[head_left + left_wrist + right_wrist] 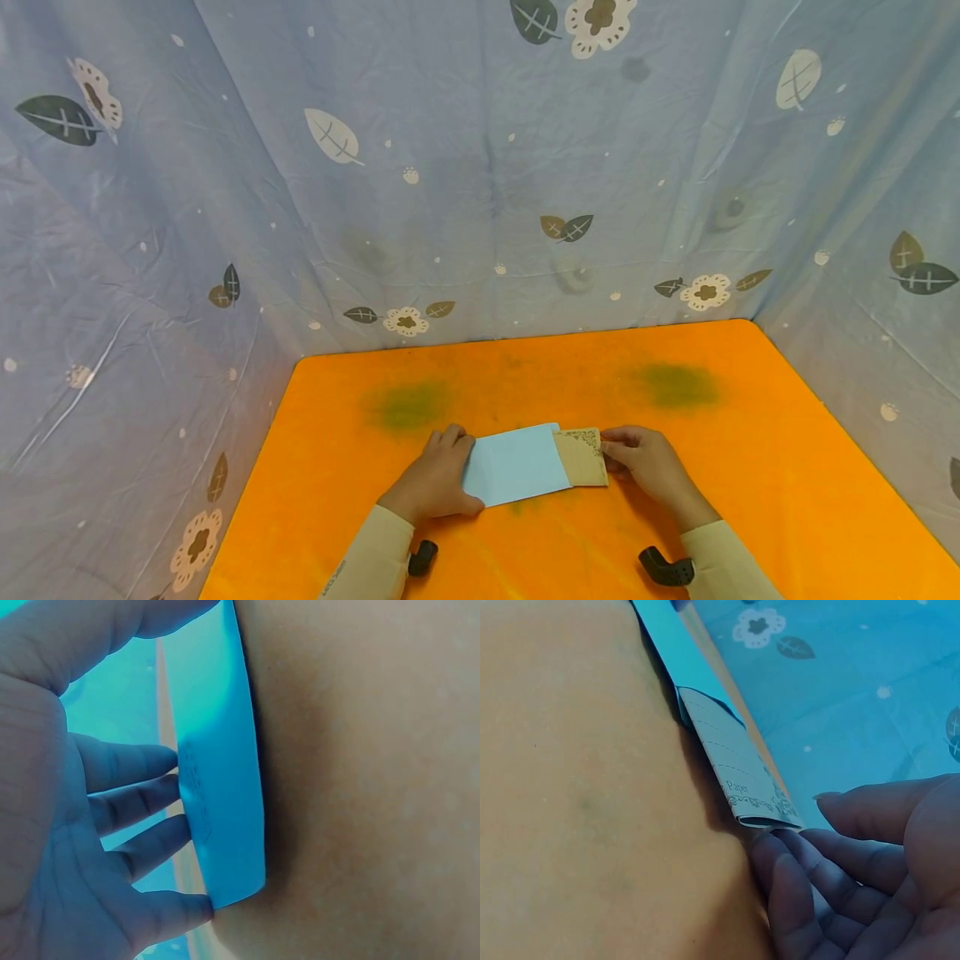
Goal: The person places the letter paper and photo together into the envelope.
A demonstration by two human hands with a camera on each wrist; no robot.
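Observation:
A light blue envelope (517, 463) lies on the orange tabletop, its opening facing right. From that opening sticks the end of a folded beige letter sheet (580, 458), printed with a floral corner; in the right wrist view the word "Paper" shows on it. My left hand (438, 475) holds the envelope's left end, thumb at the near corner and fingertips along the far side and end edge (180, 787). At the sheet's outer end, my right hand (648, 462) touches the folded edge with its fingertips (769, 851), while the thumb stands slightly apart above it.
The orange tabletop (360, 533) has two greenish patches toward the back. Pale blue curtains (480, 167) with leaf and flower prints enclose it at the back and both sides. A black wrist mount (666, 568) shows at the right wrist, another (422, 558) at the left.

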